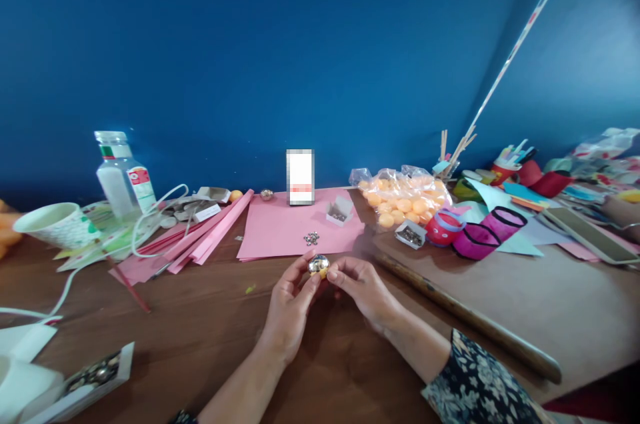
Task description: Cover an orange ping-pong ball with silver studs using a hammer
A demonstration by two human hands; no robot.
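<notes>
above the table (200, 337), both hands' fingers (314, 275) pinch a silver-capped ball (319, 265).

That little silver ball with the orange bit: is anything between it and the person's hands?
Nothing visible. The left hand and right hand both pinch the shiny silver ball directly with their fingertips, above the bare wooden table, just in front of the pink paper sheet.

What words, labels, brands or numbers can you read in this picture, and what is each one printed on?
No text is legible.
Plastic bottle: its red and white label is too small and blurred to read.
Upright white card: its face is blurred; only a red band shows.
Paper cup: a green pattern, no words legible.
Small white boxes: no print visible.
Shiny round piece between the left hand and right hand: no marking visible.
</notes>
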